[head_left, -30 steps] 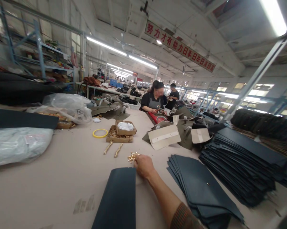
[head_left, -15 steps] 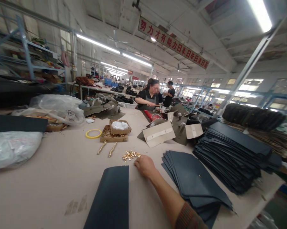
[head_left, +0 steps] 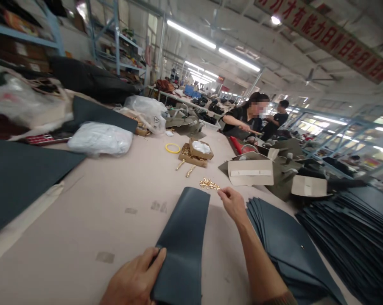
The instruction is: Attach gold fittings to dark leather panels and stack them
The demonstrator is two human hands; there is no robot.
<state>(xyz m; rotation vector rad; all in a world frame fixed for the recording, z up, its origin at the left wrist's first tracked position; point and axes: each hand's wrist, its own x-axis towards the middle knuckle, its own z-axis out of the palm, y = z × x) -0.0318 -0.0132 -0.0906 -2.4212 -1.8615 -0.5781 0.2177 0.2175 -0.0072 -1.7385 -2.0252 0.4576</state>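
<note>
Long beige worktable (head_left: 115, 203) in a factory hall is your surface, and the dark slate-blue leather panel (head_left: 183, 241) lying flat in front of you is the landmark for everything else. Your left hand (head_left: 132, 281) rests at the panel's near left corner, fingers spread and thumb laid over the edge, pinning it rather than gripping it. Your right hand (head_left: 231, 203) hovers just past the panel's far right corner, fingertips pinched together; whether a piece is already between them is too small to tell. Just beyond that far edge lies the small scatter of gold metal studs (head_left: 209, 184). Right of the panel sits the fanned stack of matching dark panels (head_left: 283, 241).

Keep the left hand's weight steady so the panel cannot slide. Pick one stud at a time, probably best with thumb and forefinger only, and bring it straight back over the panel without brushing the rest.
</note>
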